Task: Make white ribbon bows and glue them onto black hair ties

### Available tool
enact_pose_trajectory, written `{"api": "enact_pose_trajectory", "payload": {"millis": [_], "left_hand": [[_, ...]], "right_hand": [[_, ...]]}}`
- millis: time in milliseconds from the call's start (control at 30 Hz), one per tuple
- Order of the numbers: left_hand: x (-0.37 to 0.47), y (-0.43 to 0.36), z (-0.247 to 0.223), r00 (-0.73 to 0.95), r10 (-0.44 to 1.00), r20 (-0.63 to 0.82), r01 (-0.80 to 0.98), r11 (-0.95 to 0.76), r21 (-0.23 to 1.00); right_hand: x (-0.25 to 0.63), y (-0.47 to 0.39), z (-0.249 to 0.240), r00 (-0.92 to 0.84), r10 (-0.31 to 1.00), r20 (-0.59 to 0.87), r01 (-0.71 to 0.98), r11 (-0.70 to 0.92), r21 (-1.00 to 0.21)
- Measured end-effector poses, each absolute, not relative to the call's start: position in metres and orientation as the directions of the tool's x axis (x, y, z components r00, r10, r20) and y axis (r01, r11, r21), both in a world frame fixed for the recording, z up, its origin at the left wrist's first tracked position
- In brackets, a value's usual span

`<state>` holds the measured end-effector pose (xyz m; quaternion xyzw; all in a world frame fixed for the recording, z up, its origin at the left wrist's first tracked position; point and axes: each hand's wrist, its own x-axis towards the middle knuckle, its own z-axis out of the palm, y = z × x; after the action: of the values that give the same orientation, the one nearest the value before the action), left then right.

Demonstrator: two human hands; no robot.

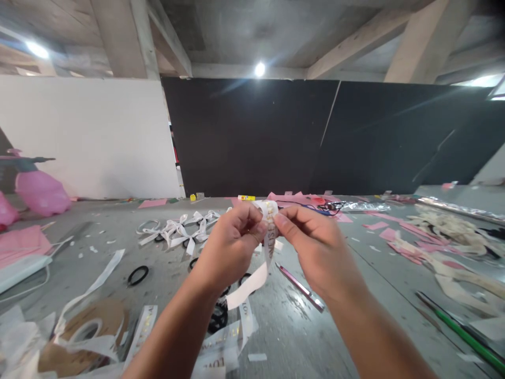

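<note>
A white ribbon [271, 247] with gold lettering is pinched between my two hands, above the grey table. My left hand [236, 239] has its fingers curled and closed on the ribbon's left side. Thumb and forefinger of my right hand [311, 239] grip the other side of it. The ribbon's loose end [248, 287] hangs down toward the table. Below lie black hair ties [218, 317], partly hidden by my left forearm, and more printed ribbon pieces [221, 345]. Just beyond my left hand is a pile of white ribbon bows [185, 231].
A ribbon roll [84, 337] sits front left. A pink-cased cutter [300, 287] lies under my right hand, and a green pen-like tool [469, 337] at the right. Pink spray bottles [39, 189] stand far left; a yellow glue stick [246, 198] and fabric scraps [453, 231] lie farther back.
</note>
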<state>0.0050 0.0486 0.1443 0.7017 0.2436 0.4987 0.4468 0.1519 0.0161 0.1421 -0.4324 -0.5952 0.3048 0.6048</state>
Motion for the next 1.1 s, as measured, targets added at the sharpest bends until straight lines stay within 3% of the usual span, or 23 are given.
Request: {"api": "enact_pose_trajectory", "payload": {"millis": [200,367,633,800,1100], "left_hand": [[0.006,0.047,0.146,0.417,0.791,0.448,-0.152,-0.425,0.892],[0.005,0.046,0.147,0.250,0.840,0.482,-0.095,-0.474,0.875],[0.006,0.045,0.147,0.267,0.795,0.545,-0.095,-0.541,0.836],[0.003,0.045,0.148,0.308,0.775,0.552,-0.012,-0.577,0.817],[0.004,0.045,0.147,0.322,0.820,0.473,-0.254,-0.407,0.878]], "right_hand": [[0.147,0.014,0.145,0.142,0.848,0.511,0.306,0.453,-0.837],[0.146,0.010,0.148,0.063,0.839,0.540,0.309,0.498,-0.810],[0.144,0.015,0.139,-0.083,0.884,0.461,-0.120,0.450,-0.885],[0.146,0.012,0.144,0.012,0.881,0.473,0.053,0.471,-0.880],[0.143,0.004,0.148,0.040,0.803,0.595,0.175,0.580,-0.795]]}}
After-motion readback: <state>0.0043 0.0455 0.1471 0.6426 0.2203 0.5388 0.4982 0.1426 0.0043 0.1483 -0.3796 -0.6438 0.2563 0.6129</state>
